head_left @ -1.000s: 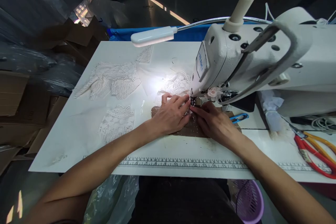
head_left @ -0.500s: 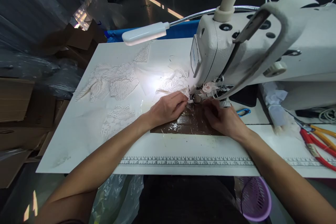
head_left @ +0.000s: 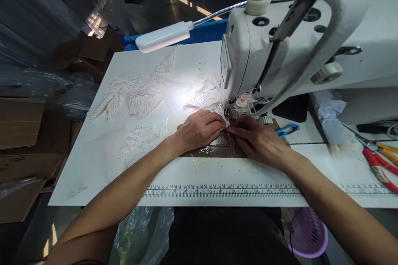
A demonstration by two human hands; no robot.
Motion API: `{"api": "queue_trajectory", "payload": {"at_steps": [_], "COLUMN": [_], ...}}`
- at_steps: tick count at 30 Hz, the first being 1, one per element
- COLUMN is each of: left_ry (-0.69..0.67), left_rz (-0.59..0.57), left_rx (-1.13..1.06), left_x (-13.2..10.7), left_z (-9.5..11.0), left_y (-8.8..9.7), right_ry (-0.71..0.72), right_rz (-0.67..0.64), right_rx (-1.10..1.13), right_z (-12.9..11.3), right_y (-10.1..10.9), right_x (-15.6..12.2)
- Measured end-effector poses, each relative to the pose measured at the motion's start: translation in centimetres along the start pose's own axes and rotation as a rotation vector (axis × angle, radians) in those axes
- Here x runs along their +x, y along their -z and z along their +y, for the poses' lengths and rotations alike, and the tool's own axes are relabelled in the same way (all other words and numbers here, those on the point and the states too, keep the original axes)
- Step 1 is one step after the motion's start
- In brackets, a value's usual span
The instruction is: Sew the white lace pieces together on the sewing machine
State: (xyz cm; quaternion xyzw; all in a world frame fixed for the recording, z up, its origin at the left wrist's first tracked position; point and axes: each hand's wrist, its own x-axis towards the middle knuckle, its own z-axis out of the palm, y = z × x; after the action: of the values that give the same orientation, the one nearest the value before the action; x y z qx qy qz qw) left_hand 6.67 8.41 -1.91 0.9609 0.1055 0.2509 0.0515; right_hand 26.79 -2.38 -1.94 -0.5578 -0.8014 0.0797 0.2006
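Observation:
My left hand [head_left: 199,130] lies on the white lace piece [head_left: 203,97] just left of the presser foot [head_left: 231,115], fingers curled and pressing the fabric down. My right hand [head_left: 256,140] sits close beside it, fingertips pinched on the lace edge right in front of the foot. Both hands rest over a brown taped patch [head_left: 217,149] on the white table [head_left: 186,174]. The white sewing machine [head_left: 298,49] rises behind and to the right of the hands.
More lace pieces [head_left: 133,95] and another lace scrap [head_left: 138,143] lie on the left. A lamp [head_left: 161,37] lights the work. Blue snips [head_left: 287,130] and red and yellow scissors [head_left: 379,161] lie right. A printed ruler [head_left: 224,191] runs along the front edge; a purple basket [head_left: 307,236] hangs below.
My right hand has come forward beside the left, its fingertips now meeting it at the presser foot. The view has shifted closer to the machine.

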Motion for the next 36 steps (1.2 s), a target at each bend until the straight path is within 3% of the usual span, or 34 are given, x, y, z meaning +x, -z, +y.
{"api": "queue_trajectory", "payload": {"at_steps": [12, 18, 25, 30, 36], "left_ry": [0.031, 0.050, 0.132, 0.095, 0.053], "left_rz": [0.065, 0.026, 0.024, 0.039, 0.077], "left_rx": [-0.064, -0.072, -0.228, -0.183, -0.102], "left_x": [0.1, 0.0, 0.0, -0.2, -0.4], "left_z": [0.3, 0.2, 0.4, 0.3, 0.3], "left_y": [-0.4, -0.7, -0.3, -0.7, -1.2], "right_ry": [0.000, -0.042, -0.269, -0.312, -0.248], "right_rz": [-0.011, -0.001, 0.093, 0.102, 0.132], "right_rx": [0.006, 0.169, 0.418, 0.367, 0.232], "right_z": [0.1, 0.0, 1.1, 1.1, 0.7], "right_y": [-0.2, 0.5, 2.0, 1.5, 1.1], "right_x": [-0.2, -0.1, 0.3, 0.4, 0.3]}}
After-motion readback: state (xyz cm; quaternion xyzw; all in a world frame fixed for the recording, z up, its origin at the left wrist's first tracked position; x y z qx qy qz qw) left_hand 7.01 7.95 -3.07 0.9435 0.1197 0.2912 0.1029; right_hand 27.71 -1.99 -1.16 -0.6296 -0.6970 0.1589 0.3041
